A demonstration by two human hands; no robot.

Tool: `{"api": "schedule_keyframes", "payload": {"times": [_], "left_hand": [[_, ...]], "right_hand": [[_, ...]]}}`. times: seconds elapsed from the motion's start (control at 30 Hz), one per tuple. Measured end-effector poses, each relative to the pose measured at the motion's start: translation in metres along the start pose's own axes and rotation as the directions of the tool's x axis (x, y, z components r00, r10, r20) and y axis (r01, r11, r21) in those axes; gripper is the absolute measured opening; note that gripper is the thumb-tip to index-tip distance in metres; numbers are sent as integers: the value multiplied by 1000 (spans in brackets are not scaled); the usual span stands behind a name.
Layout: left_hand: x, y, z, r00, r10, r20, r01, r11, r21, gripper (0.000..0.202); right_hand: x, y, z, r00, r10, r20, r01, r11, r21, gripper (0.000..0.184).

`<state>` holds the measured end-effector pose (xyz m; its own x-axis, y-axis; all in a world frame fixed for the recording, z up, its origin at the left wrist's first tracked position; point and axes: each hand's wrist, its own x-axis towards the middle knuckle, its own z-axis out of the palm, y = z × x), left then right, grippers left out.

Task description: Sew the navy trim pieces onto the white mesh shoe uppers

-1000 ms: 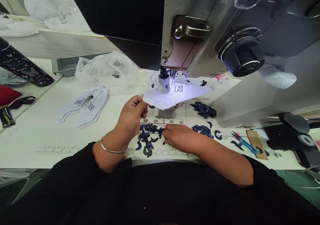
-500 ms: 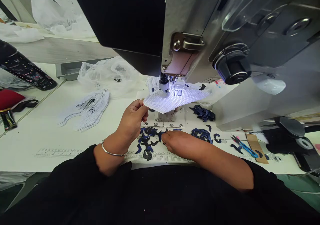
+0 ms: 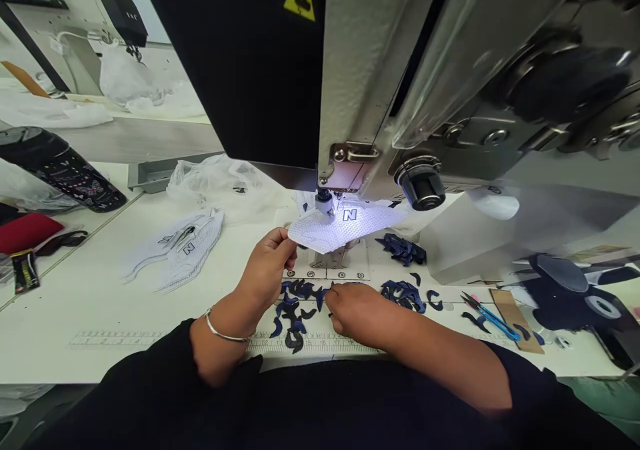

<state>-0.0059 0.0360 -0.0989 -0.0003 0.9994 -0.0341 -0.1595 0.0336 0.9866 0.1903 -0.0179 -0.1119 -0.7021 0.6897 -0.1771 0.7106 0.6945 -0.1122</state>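
Observation:
Pinched at its left corner by my left hand (image 3: 267, 263) is a white mesh shoe upper (image 3: 320, 231) with a dark-outlined N. It lies tilted under the needle area of a sewing machine (image 3: 325, 203), lit by the lamp. My right hand (image 3: 357, 310) rests low on the table with fingers closed at a small dark blue curved fabric piece (image 3: 320, 297); the fingertips are partly hidden. Several more curved pieces (image 3: 291, 310) lie scattered just left of those fingers.
Two piles of dark blue pieces (image 3: 404, 295) lie right of the needle plate. Blue thread snips (image 3: 495, 318) and a cardboard strip (image 3: 517, 320) are farther right. At left are another white mesh upper (image 3: 193, 247), a plastic bag (image 3: 215, 183) and a black bottle (image 3: 65, 170).
The camera view has tilted up, so everything sits lower in the picture. Both hands stay almost where they were, the left still on the shoe upper, the right among the curved pieces.

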Motion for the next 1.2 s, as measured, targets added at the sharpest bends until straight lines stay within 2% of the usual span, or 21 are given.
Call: {"api": "schedule_keyframes", "payload": {"times": [0.17, 0.23, 0.3, 0.37, 0.43, 0.53, 0.6, 0.63, 0.7, 0.77, 0.83, 0.87, 0.9, 0.93, 1.0, 1.03, 1.07, 1.1, 1.13, 1.2], "left_hand": [[1, 0, -1, 1000, -7, -4, 7, 1000, 9, 21], [2, 1, -1, 1000, -4, -13, 4, 1000, 4, 21], [1, 4, -3, 999, 20, -35, -19, 1000, 3, 20], [-3, 7, -5, 994, 84, -68, -83, 996, 19, 18], [-12, 10, -8, 981, 177, -82, -172, 983, 66, 16], [-34, 17, -11, 961, 277, 0, -274, 952, 136, 17], [-48, 22, -8, 963, 223, 154, -243, 961, 132, 16], [-54, 24, -5, 957, 151, 248, -185, 975, 119, 15], [-62, 28, 4, 913, -3, 407, -35, 996, 86, 18], [-65, 31, 13, 868, -84, 489, 76, 996, 35, 20], [-66, 34, 19, 850, -113, 515, 134, 991, -5, 19], [-66, 36, 20, 846, -128, 518, 155, 988, -8, 19], [-66, 39, 20, 845, -145, 515, 168, 986, 3, 19], [-66, 43, 19, 850, -156, 504, 169, 985, 21, 21], [-65, 55, 15, 878, -144, 457, 131, 990, 59, 24], [-64, 62, 13, 899, -117, 422, 94, 993, 74, 25], [-61, 69, 11, 922, -79, 379, 49, 995, 86, 26], [-58, 76, 9, 944, -31, 330, -2, 995, 98, 26], [-54, 83, 8, 962, 24, 273, -57, 992, 116, 26], [-43, 92, 10, 977, 131, 170, -161, 971, 175, 25]], "right_hand": [[-1, -2, -2, 1000, -20, -7, 20, 998, 59, 17], [-1, -2, -6, 999, -50, -11, 51, 986, 162, 20], [-2, -1, -13, 993, -81, -89, 106, 935, 339, 22], [-5, 3, -21, 970, -46, -240, 174, 819, 547, 21], [-10, 7, -28, 922, 96, -376, 227, 653, 722, 17], [-16, 11, -31, 848, 310, -429, 324, 338, 884, 22], [-16, 10, -30, 839, 341, -424, 395, 155, 906, 26], [-15, 9, -29, 840, 328, -432, 423, 103, 900, 27], [-13, 5, -30, 835, 288, -468, 465, 83, 881, 27], [-12, 1, -34, 819, 247, -518, 510, 102, 854, 26], [-15, 0, -39, 803, 208, -559, 533, 170, 829, 22], [-18, 0, -43, 786, 193, -587, 539, 250, 804, 19], [-22, 1, -46, 755, 184, -629, 541, 367, 757, 16], [-26, 2, -50, 707, 175, -685, 530, 510, 677, 14], [-33, 7, -58, 574, 126, -809, 444, 782, 437, 16], [-34, 10, -63, 512, 92, -854, 364, 877, 313, 21], [-35, 14, -67, 474, 65, -878, 267, 940, 213, 26], [-33, 17, -71, 464, 52, -884, 167, 975, 145, 29], [-30, 21, -74, 481, 55, -875, 77, 991, 105, 32], [-22, 26, -78, 548, 87, -832, -38, 996, 80, 34]]}}
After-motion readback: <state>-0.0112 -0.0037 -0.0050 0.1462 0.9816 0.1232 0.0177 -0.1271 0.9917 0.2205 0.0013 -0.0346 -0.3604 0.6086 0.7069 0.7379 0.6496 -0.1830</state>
